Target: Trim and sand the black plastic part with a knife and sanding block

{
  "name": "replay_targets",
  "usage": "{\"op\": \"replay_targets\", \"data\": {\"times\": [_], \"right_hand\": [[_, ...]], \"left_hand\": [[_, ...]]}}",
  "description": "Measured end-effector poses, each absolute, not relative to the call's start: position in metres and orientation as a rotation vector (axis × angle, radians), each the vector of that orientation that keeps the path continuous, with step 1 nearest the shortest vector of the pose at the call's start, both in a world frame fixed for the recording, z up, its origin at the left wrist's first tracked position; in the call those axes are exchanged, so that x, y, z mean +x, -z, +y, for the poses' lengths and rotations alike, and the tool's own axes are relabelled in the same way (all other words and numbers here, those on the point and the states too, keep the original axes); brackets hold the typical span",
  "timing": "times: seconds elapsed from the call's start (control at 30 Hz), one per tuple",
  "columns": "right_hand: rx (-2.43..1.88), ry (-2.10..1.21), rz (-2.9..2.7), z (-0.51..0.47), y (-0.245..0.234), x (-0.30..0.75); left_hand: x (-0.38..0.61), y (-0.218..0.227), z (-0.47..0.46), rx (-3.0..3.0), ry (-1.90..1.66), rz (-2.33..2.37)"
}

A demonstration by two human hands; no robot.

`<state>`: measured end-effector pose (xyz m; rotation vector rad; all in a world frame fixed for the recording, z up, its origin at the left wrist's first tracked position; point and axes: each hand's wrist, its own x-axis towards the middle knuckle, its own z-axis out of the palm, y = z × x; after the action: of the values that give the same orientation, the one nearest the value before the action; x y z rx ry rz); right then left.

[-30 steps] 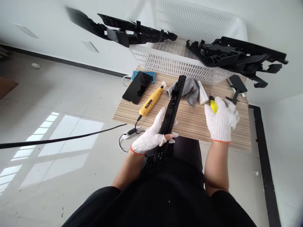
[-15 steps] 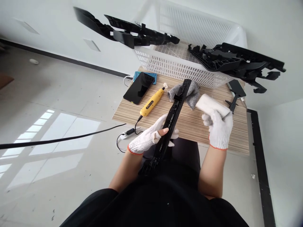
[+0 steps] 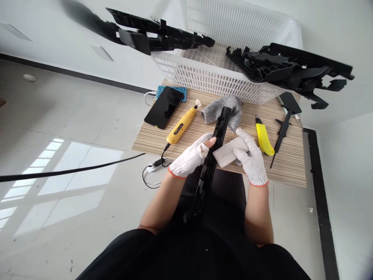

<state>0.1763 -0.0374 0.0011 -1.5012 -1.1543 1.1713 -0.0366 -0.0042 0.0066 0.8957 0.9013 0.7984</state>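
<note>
My left hand (image 3: 192, 155), in a white knit glove with the thumb tip bare, is closed around a long black plastic trim piece (image 3: 208, 167). That piece slants from near my lap up over the table, its far end in front of a grey cloth (image 3: 217, 109). My right hand (image 3: 252, 161), gloved too, grips a flat white rectangular block (image 3: 230, 151). The block's left end is right beside the trim piece; whether they touch I cannot tell. Just right of that hand lie a yellow utility knife (image 3: 264, 140) and a dark caliper (image 3: 282, 134).
A white plastic basket (image 3: 204, 76) at the table's back holds black plastic parts (image 3: 279, 70) that jut over its rim. On the wood-grain table (image 3: 288, 167) lie a yellow corded rotary tool (image 3: 182, 126), a black phone (image 3: 164, 108) and another device (image 3: 290, 102). Cables hang off the left edge.
My right hand has brought the white block leftward to the trim piece, uncovering the utility knife. My left hand has shifted slightly up and right, and the trim piece is turned a little.
</note>
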Motion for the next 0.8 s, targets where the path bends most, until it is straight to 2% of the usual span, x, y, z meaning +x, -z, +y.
{"op": "replay_targets", "data": {"times": [0.1, 0.27, 0.53, 0.7, 0.8], "right_hand": [[-1.483, -1.203, -1.123, -0.036, -0.003, 0.176], [-1.388, -0.988, -0.524, -0.020, 0.001, 0.169], [-1.363, -0.895, -0.595, 0.016, 0.013, 0.167], [-1.318, -1.183, -0.706, 0.024, 0.015, 0.182], [-1.303, -1.159, -0.687, 0.033, 0.015, 0.190]], "left_hand": [[-0.021, -0.006, 0.014, 0.818, -0.919, 0.824], [-0.005, 0.001, 0.021, 0.704, -0.946, 0.830], [-0.006, 0.000, 0.015, 0.698, -0.890, 0.766], [-0.008, 0.003, 0.018, 0.686, -0.899, 0.770], [-0.009, 0.001, 0.017, 0.696, -0.883, 0.768]]}}
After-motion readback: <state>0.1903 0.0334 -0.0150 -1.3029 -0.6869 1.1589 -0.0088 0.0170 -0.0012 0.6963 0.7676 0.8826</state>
